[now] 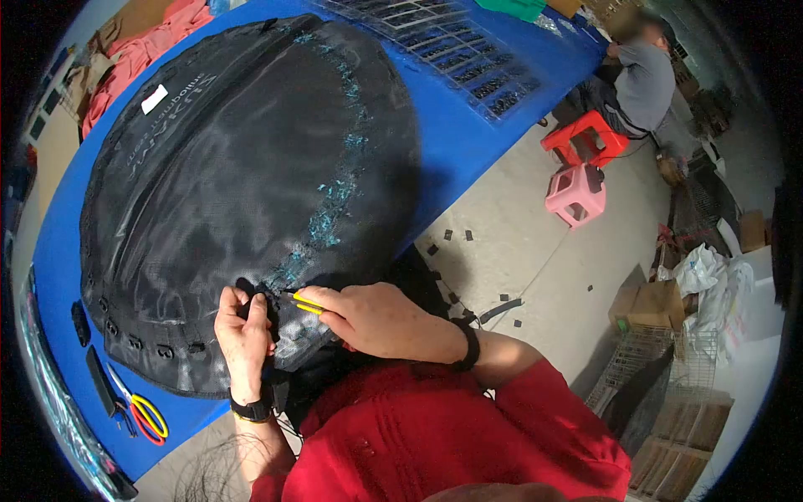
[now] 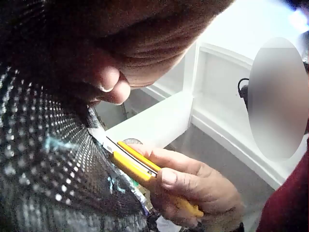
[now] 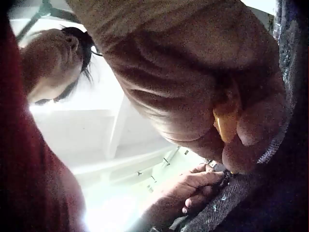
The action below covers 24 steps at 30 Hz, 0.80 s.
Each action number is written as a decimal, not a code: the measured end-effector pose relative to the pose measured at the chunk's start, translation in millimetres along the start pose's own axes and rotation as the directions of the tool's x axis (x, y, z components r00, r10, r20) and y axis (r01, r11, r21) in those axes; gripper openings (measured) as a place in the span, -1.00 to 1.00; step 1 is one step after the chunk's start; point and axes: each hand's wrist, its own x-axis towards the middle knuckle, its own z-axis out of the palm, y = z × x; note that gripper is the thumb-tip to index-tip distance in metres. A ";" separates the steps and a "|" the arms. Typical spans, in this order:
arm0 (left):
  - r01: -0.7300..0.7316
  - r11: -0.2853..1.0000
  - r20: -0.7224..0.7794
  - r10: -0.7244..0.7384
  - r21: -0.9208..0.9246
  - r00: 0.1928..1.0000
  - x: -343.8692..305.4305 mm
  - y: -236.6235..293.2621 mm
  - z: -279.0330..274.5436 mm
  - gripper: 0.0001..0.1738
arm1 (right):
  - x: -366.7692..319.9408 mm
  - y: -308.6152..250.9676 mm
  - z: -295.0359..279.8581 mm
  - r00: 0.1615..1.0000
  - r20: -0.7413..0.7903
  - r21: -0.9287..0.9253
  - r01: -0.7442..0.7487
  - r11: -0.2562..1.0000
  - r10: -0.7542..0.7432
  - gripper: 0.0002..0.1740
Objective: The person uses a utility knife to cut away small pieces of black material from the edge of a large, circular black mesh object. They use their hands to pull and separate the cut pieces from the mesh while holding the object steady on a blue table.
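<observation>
A large rounded black mesh cover (image 1: 242,159) with printed lettering lies over the blue table, its near edge drawn up toward the person. My left hand (image 1: 242,339) pinches the fabric at that edge, thumb against curled fingers. Close to the right of it, my right hand (image 1: 389,318) grips yellow thread snips (image 1: 308,303). In the left wrist view the tips of the snips (image 2: 130,164) point at the mesh edge, near the left fingertips (image 2: 118,92). Teal thread scraps (image 1: 335,205) trail in a curve across the cover. The right wrist view shows the yellow handle partly hidden in the palm.
Yellow-and-red handled scissors (image 1: 149,418) lie on the blue table (image 1: 468,159) at the left. Clear-wrapped rows of small black parts (image 1: 468,63) sit at the far end. Red (image 1: 585,138) and pink stools (image 1: 575,194) stand on the floor near a seated person.
</observation>
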 end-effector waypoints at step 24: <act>0.008 1.000 -0.014 -0.008 -0.015 1.000 -0.3 0.1 0.1 -0.73 | 14.0 4.2 12.6 0.995 -0.086 0.046 0.045 0.998 -0.041 -0.45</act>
